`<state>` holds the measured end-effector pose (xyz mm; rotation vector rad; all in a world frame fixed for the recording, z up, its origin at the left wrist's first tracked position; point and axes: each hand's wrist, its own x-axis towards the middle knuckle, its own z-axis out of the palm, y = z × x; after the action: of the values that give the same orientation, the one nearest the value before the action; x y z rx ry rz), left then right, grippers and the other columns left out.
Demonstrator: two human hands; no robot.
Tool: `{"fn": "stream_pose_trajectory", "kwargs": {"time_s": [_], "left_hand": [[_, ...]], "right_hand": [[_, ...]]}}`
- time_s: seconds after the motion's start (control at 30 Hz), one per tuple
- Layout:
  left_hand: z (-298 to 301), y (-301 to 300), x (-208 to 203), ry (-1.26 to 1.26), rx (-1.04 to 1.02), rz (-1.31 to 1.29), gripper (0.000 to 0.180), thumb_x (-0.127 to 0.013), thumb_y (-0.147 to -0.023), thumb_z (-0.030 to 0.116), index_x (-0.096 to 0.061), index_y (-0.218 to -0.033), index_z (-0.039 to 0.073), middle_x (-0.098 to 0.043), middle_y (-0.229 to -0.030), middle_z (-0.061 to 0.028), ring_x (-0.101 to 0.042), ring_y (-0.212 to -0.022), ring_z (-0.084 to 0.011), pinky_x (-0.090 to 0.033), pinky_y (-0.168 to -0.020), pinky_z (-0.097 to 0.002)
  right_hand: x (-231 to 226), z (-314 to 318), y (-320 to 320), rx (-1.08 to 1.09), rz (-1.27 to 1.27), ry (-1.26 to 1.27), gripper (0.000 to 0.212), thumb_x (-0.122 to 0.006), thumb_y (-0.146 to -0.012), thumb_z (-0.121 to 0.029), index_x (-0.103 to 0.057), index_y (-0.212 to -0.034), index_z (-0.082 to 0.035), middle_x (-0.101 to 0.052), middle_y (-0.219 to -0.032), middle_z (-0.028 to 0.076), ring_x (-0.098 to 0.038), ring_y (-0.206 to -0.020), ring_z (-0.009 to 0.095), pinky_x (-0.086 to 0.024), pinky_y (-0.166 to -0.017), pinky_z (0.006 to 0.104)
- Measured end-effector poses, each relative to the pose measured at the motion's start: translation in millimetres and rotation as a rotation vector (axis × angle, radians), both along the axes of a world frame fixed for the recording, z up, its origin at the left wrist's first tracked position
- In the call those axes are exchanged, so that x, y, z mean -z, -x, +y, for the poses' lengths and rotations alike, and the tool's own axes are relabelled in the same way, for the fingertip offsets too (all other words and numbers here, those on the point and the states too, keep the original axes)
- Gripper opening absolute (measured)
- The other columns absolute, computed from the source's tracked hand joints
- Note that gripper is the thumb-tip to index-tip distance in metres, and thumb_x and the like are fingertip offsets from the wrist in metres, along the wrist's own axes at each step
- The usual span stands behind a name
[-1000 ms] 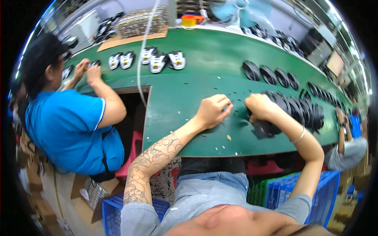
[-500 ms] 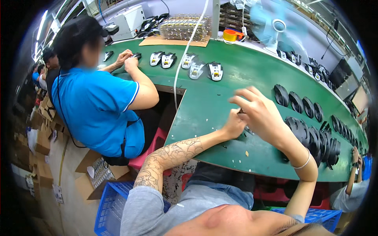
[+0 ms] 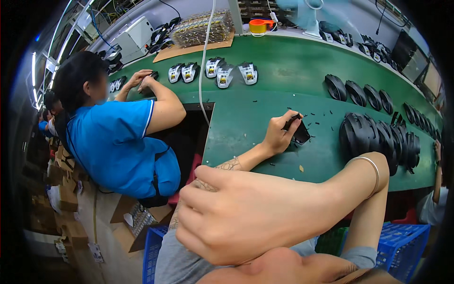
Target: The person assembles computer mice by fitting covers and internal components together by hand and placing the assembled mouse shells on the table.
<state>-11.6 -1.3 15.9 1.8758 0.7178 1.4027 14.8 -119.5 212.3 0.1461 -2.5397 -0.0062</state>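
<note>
My left hand (image 3: 280, 133) is closed round a black plastic mouse shell (image 3: 301, 136), held low over the green bench. Small black scraps (image 3: 326, 112) lie scattered about that shell. My right hand (image 3: 236, 210) is raised large in front of my chest, its back showing and its fingers curled in. The inside of its grip is hidden, so I cannot make out what it holds, if anything. To the right of my left hand, a stack of black mouse shells (image 3: 357, 137) lies on its side.
Several black mouse shells (image 3: 335, 88) stand in a row farther back on the green bench (image 3: 279, 97). White-and-black mouse bodies (image 3: 248, 74) sit along its far side. A co-worker in blue (image 3: 111, 137) works at the left. A white cable (image 3: 204, 57) hangs before the bench.
My right hand has come away from my left hand, back toward my chest, and its fingers have curled in. The black shell in my left hand now shows. The view has shifted slightly.
</note>
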Motion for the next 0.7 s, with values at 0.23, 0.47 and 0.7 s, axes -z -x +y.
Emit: {"fn": "stream_pose_trajectory", "kwargs": {"time_s": [0.23, 0.47, 0.7], "left_hand": [[-1.3, 5.0, 1.1, -0.004, 0.004, 0.007, 0.009, -0.055, -0.088, 0.008, -0.055, -0.092, 0.0, -0.06, -0.068, -0.013, -0.057, -0.053, -0.0192, -0.043, -0.051, -0.0268], [0.9, 0.5, 3.4, -0.059, -0.008, -0.002, 0.011, -0.055, -0.087, 0.011, -0.055, -0.092, 0.002, -0.06, -0.068, -0.015, -0.059, -0.056, -0.0281, -0.042, -0.05, -0.0325], [-0.7, 5.5, 3.4, -0.019, 0.004, 0.003, 0.011, -0.055, -0.086, 0.011, -0.055, -0.091, 0.002, -0.06, -0.068, -0.0161, -0.061, -0.059, -0.0313, -0.043, -0.051, -0.0341]], "right_hand": [[14.4, -1.5, -6.5, 0.097, -0.005, -0.093, 0.025, -0.053, -0.076, -0.024, -0.057, -0.088, -0.002, -0.056, -0.077, 0.005, -0.053, -0.072, 0.02, -0.04, -0.062, 0.0318], [13.4, 4.2, -22.7, 0.251, 0.106, -0.54, 0.04, -0.047, -0.079, -0.03, -0.053, -0.109, -0.004, -0.052, -0.097, 0.008, -0.051, -0.094, 0.022, -0.046, -0.081, 0.0415], [27.4, 8.3, -30.4, 0.287, 0.252, -0.657, 0.048, -0.047, -0.078, -0.022, -0.045, -0.124, -0.007, -0.052, -0.097, 0.006, -0.05, -0.096, 0.019, -0.048, -0.08, 0.0375]]}}
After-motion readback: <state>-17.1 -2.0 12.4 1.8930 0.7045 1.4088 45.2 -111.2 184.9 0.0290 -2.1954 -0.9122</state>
